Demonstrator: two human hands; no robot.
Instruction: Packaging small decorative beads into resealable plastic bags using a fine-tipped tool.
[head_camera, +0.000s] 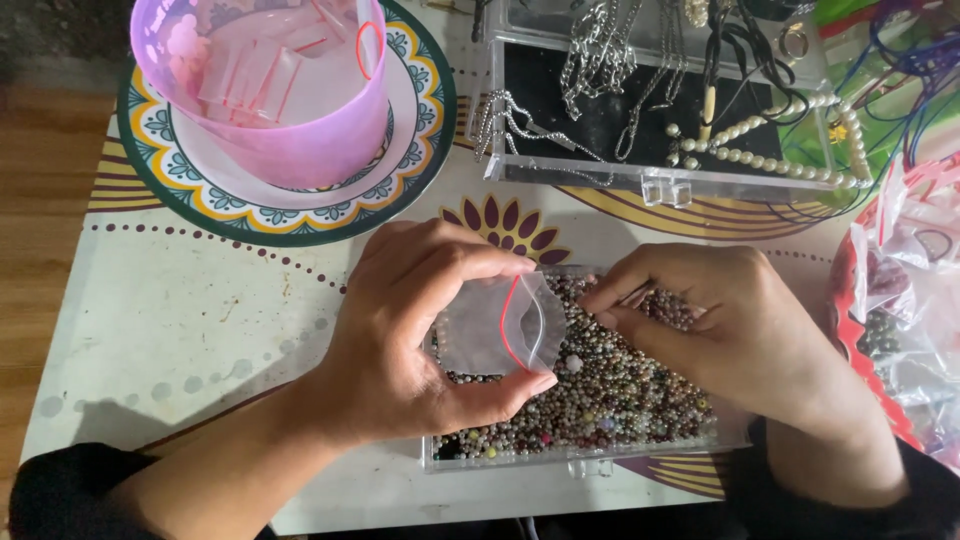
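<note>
1. The left hand (410, 330) pinches a small clear bag (500, 328) with a red seal, holding its mouth open between thumb and fingers.
2. The bag hangs just above a clear tray (590, 455) full of small mixed beads (620, 395).
3. The right hand (720, 320) has its fingertips pinched narrowly beside the bag's mouth; whether they hold a bead is too small to tell.
4. A pink tub (290, 130) of empty bags stands on a patterned plate (250, 205) behind the left hand.
5. A clear box (560, 170) of chains and necklaces lies behind the tray.
</note>
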